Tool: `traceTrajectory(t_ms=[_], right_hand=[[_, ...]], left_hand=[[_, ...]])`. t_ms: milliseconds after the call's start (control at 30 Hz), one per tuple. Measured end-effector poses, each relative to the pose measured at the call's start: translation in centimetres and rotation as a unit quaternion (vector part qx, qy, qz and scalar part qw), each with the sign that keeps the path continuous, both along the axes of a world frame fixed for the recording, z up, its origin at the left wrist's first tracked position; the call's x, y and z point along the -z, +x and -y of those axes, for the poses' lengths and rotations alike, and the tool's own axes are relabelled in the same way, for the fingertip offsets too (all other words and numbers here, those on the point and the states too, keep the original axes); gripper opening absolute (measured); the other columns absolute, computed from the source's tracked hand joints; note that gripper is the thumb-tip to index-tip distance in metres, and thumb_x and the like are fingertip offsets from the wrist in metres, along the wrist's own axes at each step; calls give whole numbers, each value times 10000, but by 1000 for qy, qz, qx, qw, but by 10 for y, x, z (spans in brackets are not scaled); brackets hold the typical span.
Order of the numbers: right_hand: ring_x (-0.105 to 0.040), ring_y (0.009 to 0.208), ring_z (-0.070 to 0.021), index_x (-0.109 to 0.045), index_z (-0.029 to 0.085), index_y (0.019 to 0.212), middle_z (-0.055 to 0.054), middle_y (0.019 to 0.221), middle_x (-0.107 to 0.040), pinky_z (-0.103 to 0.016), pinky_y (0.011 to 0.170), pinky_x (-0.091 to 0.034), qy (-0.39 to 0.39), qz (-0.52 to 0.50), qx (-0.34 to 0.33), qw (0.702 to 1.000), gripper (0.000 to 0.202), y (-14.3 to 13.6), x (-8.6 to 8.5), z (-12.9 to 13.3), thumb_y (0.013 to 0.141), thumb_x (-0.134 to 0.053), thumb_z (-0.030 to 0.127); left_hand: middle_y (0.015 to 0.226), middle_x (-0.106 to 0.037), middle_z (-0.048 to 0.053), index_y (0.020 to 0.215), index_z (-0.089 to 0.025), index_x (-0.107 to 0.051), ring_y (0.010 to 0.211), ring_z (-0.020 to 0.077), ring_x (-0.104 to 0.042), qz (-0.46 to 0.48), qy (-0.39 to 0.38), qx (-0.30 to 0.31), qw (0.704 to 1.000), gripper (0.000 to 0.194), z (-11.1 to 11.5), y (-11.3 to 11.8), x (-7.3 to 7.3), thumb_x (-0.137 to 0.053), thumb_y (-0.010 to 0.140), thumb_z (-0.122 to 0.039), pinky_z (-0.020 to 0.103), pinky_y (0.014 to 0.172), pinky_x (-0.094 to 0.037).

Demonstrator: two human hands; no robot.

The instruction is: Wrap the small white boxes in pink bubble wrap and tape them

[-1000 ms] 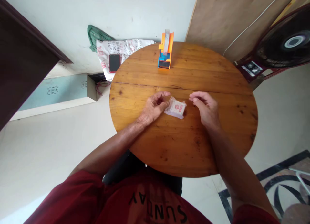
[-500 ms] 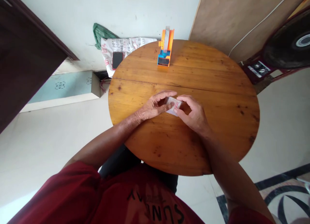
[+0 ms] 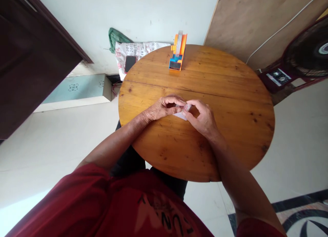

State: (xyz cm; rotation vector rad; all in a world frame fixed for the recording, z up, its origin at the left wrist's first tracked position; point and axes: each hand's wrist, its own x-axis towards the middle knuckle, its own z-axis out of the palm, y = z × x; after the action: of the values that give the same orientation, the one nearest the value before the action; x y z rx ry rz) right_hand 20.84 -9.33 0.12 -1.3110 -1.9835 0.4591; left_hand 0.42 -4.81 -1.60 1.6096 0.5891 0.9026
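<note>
A small, pale, flat-sided box (image 3: 180,116) with a reddish mark on its upper face is at the middle of the round wooden table (image 3: 225,134). My left hand (image 3: 166,107) pinches toward its upper left part, thumb and fingertips close together on it. From the other side my right hand (image 3: 201,115) grips its right edge between thumb and forefinger. The fingers cover much of the box, so its exact kind is hard to make out. Farther back stands an orange and blue tape dispenser (image 3: 178,54) with a roll of clear tape.
A dark phone (image 3: 130,63) lies on a white printed sack (image 3: 121,54) beyond the table's left edge, next to a green bag (image 3: 118,38). A large fan (image 3: 310,47) stands at the right. A pale blue box (image 3: 77,88) sits on the floor at left.
My left fingers have closed in toward the thumb over the box, and the box looks more tilted. The whole view has shifted slightly; my right hand keeps its grip.
</note>
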Motion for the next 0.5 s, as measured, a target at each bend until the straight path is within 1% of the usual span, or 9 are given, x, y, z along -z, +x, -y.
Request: traceTrajectory(t_ms=[67, 133, 200, 233, 300, 400, 500], right_hand=[[-692, 1023, -289, -649, 252, 1056, -81, 1091, -746, -479, 947, -499, 4, -4, 0, 1000, 263, 1, 0, 0, 825, -646, 377], [-676, 1085, -308, -626, 240, 1169, -113, 1196, -714, -509, 977, -492, -13, -14, -5, 1000, 391, 5, -2, -1, 820, -654, 415], [-641, 1178, -326, -558, 242, 1318, -136, 1334, -647, -539, 1012, -480, -53, -20, -18, 998, 547, 10, -5, -1, 821, -656, 450], [-614, 1229, -337, -512, 252, 1383, -140, 1400, -603, -558, 1031, -469, -78, -20, -27, 996, 618, 13, -7, -1, 822, -659, 464], [-545, 1324, -363, -427, 282, 1472, -134, 1506, -512, -602, 1069, -433, -115, -14, -43, 992, 737, 18, -10, 0, 811, -681, 485], [-483, 1383, -381, -375, 303, 1517, -125, 1563, -447, -630, 1108, -387, -125, -2, -50, 991, 839, 20, -13, 2, 778, -730, 481], [-492, 1374, -379, -390, 290, 1510, -133, 1546, -469, -623, 1113, -384, -114, 9, -43, 993, 850, 18, -13, 5, 759, -752, 457]], left_hand=[[1146, -713, 77, 998, -258, -796, 1150, 210, -644, -5, 0, -3, 1000, 247, 0, -1, 0, -790, 807, -415, 380, 1045, -481], [1227, -695, 83, 993, -262, -800, 1273, 241, -584, -12, -11, -14, 1000, 251, 0, -3, 1, -807, 787, -406, 396, 1083, -458], [1353, -639, 86, 999, -260, -801, 1370, 279, -510, -4, -35, -16, 999, 304, 0, -6, 1, -848, 733, -400, 408, 1093, -453], [1407, -604, 83, 1013, -260, -797, 1388, 295, -495, 11, -53, -13, 998, 344, -1, -7, 1, -867, 704, -394, 415, 1088, -458], [1456, -570, 75, 1059, -265, -782, 1370, 309, -517, 52, -92, -11, 994, 428, -3, -10, 2, -888, 658, -371, 430, 1086, -461], [1368, -647, 68, 1100, -261, -759, 1328, 287, -562, 104, -139, -33, 984, 457, -8, -13, 4, -858, 659, -322, 438, 1119, -436], [1280, -701, 69, 1095, -241, -750, 1304, 268, -584, 134, -165, -57, 975, 438, -12, -14, 6, -812, 662, -267, 425, 1113, -444]])
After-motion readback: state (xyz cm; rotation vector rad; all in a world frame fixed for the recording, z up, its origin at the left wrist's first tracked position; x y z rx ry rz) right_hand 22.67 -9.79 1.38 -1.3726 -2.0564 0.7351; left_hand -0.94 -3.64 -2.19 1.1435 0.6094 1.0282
